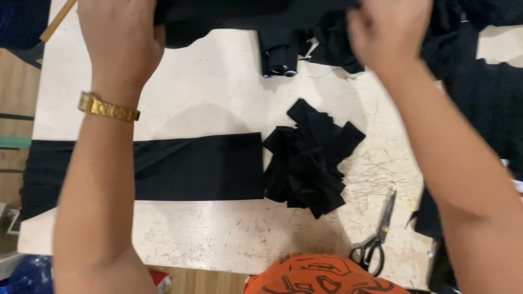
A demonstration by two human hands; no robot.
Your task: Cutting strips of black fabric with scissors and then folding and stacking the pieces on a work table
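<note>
Reaching to the far edge of the worn white table [218,92], we have the left hand [121,38] and the right hand [384,35] curled closed on a sheet of black fabric [256,16] lying along that edge. Nearer us, a flat black fabric strip [180,167] touches a heap of cut black pieces [310,163], indicating cutting partly done. Black-handled scissors [376,239] lie unused at the near right, with uncut fabric remaining.

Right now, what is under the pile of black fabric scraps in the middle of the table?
The pile of black fabric scraps lies on the white table, touching the flat black fabric strip. Anything beneath it is hidden.
</note>
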